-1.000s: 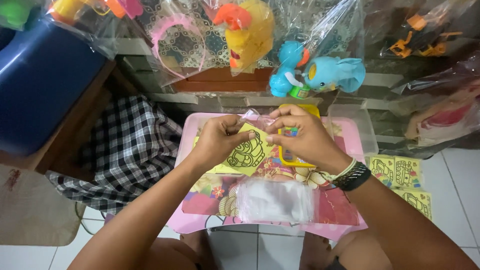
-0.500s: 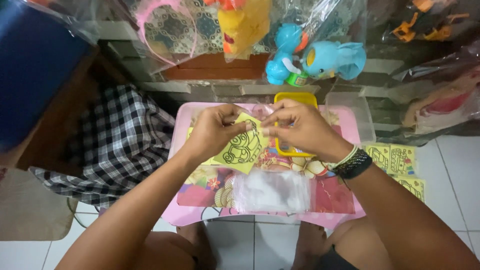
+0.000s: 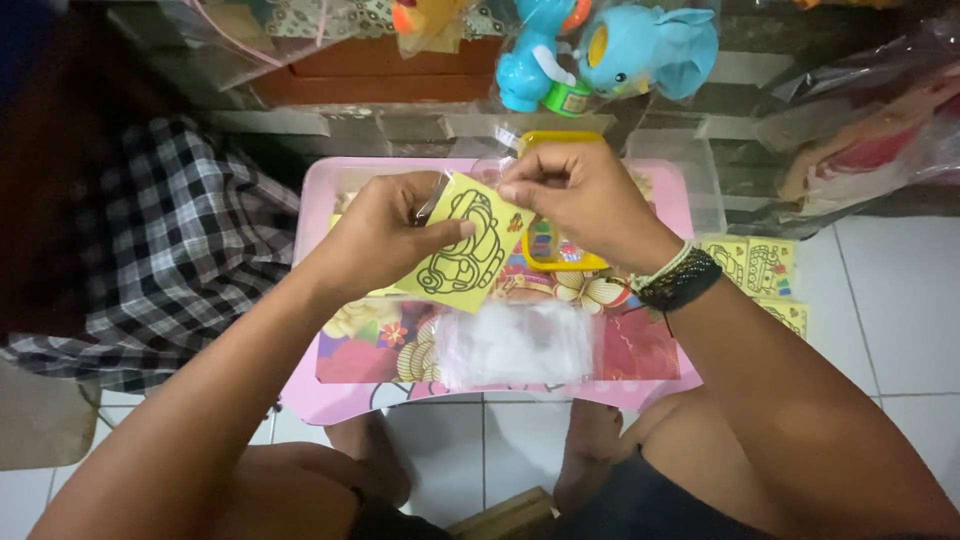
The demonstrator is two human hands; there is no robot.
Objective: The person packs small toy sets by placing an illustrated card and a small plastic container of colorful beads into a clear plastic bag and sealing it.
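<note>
At my far left a black-and-white checked cloth (image 3: 170, 250) hangs in folds beside the low pink plastic table (image 3: 322, 200) I sit at, its top printed with bright flowers and butterflies. My left hand (image 3: 375, 235) is curled, thumb and forefinger pinching the left side of a square yellow card with a black line drawing of a vehicle (image 3: 465, 250); the card is tilted like a diamond and held just above the tabletop. Below it, near the table's front edge, lies a stack of clear plastic sleeves (image 3: 515, 345), flat and apart from both hands. My right hand (image 3: 580, 195) comes in from the other side, thumb and forefinger closed on the card's top corner, where a bit of clear wrapping (image 3: 490, 170) shows; whether the card sits partly inside it I cannot tell. Under that hand a yellow plastic frame-shaped tray (image 3: 565, 262) rests on the table. On the wrist I wear a dark beaded bracelet (image 3: 685, 280). Beyond the table, blue plastic elephant toys in clear bags (image 3: 620, 50) hang along the wall. To my right, on the white floor tiles, lie more yellow cards with black line drawings (image 3: 765, 270)
</note>
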